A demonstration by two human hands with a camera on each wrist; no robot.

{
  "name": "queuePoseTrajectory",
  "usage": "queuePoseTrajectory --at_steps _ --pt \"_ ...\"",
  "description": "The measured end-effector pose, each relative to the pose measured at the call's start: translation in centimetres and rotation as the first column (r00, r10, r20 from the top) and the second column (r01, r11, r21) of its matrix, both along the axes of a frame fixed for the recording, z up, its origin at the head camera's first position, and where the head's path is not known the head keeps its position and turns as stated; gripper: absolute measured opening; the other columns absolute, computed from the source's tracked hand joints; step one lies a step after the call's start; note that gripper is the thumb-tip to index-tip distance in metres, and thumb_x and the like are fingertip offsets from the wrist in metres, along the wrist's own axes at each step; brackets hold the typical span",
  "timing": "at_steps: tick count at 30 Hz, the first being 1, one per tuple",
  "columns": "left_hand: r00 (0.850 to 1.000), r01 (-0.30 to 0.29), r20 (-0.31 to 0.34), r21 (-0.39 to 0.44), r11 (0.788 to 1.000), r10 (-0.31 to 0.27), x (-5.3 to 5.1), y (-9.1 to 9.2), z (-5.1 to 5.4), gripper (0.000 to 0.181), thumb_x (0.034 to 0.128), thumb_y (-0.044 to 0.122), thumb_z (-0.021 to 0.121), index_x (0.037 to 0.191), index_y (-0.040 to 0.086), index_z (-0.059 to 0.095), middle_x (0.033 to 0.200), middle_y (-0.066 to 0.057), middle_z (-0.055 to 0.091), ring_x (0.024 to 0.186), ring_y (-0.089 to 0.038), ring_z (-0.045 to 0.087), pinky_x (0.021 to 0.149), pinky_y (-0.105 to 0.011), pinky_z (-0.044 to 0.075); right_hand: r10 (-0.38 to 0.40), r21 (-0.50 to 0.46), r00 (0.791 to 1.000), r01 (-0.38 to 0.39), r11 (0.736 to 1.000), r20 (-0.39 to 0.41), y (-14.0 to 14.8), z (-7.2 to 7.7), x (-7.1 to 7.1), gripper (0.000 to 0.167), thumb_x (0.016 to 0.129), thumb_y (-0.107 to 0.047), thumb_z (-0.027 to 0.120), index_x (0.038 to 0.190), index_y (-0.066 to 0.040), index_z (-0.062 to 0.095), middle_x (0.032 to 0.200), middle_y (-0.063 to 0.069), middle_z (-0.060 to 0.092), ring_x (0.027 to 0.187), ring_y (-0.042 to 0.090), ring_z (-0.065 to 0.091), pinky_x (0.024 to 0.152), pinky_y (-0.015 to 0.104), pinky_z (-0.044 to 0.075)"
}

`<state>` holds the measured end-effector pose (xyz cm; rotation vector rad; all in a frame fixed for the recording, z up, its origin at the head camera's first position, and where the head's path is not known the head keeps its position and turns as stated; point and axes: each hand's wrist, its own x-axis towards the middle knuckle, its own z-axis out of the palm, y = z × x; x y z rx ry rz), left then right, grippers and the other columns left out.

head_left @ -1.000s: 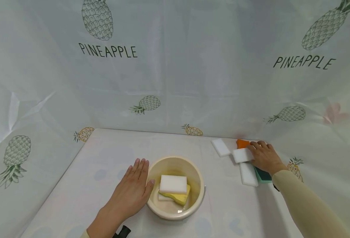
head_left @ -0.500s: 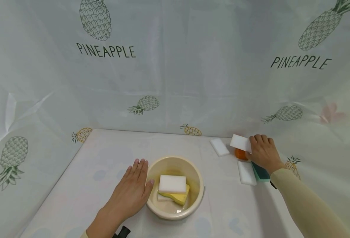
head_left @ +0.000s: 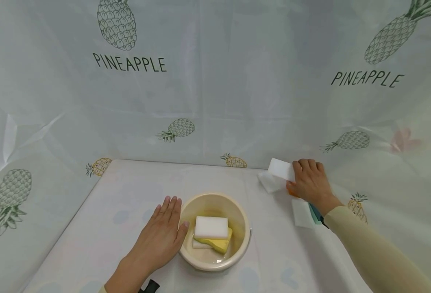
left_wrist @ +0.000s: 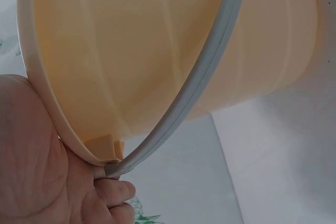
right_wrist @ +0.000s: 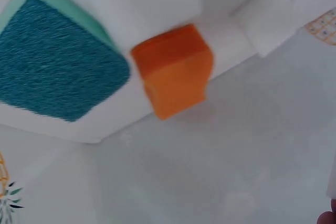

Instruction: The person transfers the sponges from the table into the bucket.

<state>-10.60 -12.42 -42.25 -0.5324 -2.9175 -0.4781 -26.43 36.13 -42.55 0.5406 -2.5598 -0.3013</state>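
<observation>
Where sponges (head_left: 303, 214) lie, patterned sheeting (head_left: 219, 89) backs the tabletop (head_left: 274, 244).

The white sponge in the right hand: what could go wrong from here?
The right hand holds the white sponge by one end, so it might slip out. The orange sponge appears close to that hand and may get pushed. In the bucket, an upper sponge rests on the yellow sponge; one more could upset this pile.
</observation>
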Motion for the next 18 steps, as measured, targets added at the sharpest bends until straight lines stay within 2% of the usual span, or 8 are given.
queuePoseTrajectory --at_steps 7,18 --pt "1.0 0.003 0.001 -0.017 1.0 -0.003 0.0 -0.1 -0.1 0.07 0.1126 0.041 0.047 0.161 -0.008 0.034 0.167 -0.027 0.034 0.16 -0.04 0.024 0.129 -0.058 0.026 0.11 -0.021 0.987 -0.113 0.993 -0.117 -2.5 1.1 0.3 0.062 0.082 -0.038 0.074 0.118 0.007 0.051 0.111 0.025 0.057 0.103 0.047 0.053 0.084 0.059 0.046" --pt "1.0 -0.001 -0.008 -0.025 1.0 0.0 0.0 -0.1 0.0 0.07 0.1119 0.041 0.049 0.16 -0.008 0.035 0.167 -0.026 0.034 0.159 -0.041 0.026 0.129 -0.058 0.026 0.15 -0.043 0.972 -0.16 0.986 -0.18 -7.2 2.8 2.5 0.061 0.08 -0.041 0.077 0.116 0.004 0.055 0.108 0.024 0.061 0.1 0.045 0.057 0.079 0.057 0.049"
